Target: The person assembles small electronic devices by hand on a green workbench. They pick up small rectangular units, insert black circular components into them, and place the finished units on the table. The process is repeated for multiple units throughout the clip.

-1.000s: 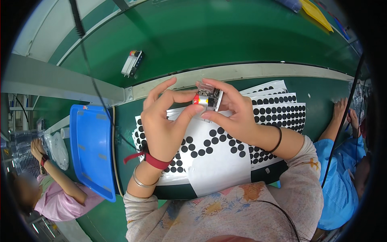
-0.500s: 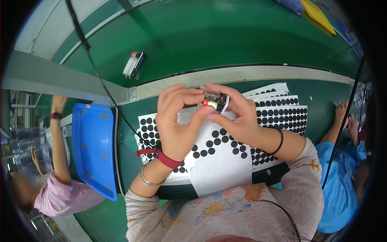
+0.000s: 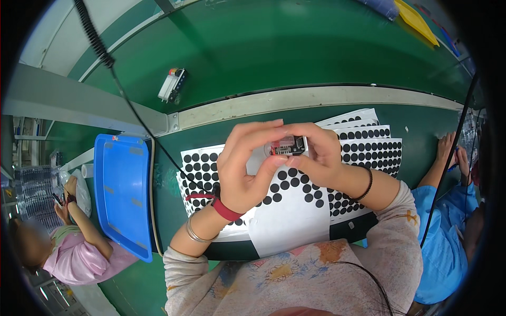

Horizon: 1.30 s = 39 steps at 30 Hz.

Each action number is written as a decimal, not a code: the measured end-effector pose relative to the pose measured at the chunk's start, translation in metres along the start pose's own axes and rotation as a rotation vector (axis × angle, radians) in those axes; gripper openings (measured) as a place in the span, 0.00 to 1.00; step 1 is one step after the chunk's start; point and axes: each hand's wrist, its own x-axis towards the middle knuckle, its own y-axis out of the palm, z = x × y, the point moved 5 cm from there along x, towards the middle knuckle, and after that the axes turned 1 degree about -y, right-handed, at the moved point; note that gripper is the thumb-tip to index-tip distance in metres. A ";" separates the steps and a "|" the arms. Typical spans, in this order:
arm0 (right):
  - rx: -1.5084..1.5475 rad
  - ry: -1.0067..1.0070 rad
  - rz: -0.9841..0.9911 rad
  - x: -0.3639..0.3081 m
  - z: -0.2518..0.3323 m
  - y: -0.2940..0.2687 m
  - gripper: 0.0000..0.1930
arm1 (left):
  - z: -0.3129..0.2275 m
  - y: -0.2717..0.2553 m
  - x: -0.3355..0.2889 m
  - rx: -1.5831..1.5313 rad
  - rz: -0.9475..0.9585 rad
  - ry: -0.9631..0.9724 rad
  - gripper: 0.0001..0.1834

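Between my two hands, above the stacked sheets, is a small electronic device [image 3: 287, 146] with a clear casing, dark inner parts and a black end. The thumb and fingertips of my left hand [image 3: 237, 168] pinch its left side. My right hand [image 3: 324, 158] grips the black end, fingers over the top and thumb below. Fingers cover part of the device. Under my hands lie white sheets with rows of round black stickers [image 3: 366, 152]. A paler sheet [image 3: 290, 226] on top has a few black dots along its upper part.
A blue tray [image 3: 124, 195] stands at the left. On the green surface beyond the pale ledge [image 3: 316, 95] lies another small white device [image 3: 172, 85]. A coiled black cable [image 3: 95, 37] hangs down toward my left wrist. Co-workers sit at left [image 3: 79, 253] and right [image 3: 440, 237].
The device has turned in my fingers, so its red and yellow part no longer shows as before. Both hands have shifted slightly right and nearer. The left co-worker's raised arm has come down.
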 end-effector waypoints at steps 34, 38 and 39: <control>-1.023 0.096 -0.168 0.084 -0.122 -0.072 0.29 | 0.010 0.012 -0.041 0.619 0.464 0.060 0.09; -1.027 0.097 -0.068 0.085 -0.114 -0.057 0.37 | 0.016 0.007 -0.046 0.658 0.513 0.047 0.10; -1.043 0.083 -0.041 0.083 -0.112 -0.053 0.39 | 0.016 0.008 -0.048 0.661 0.519 0.047 0.10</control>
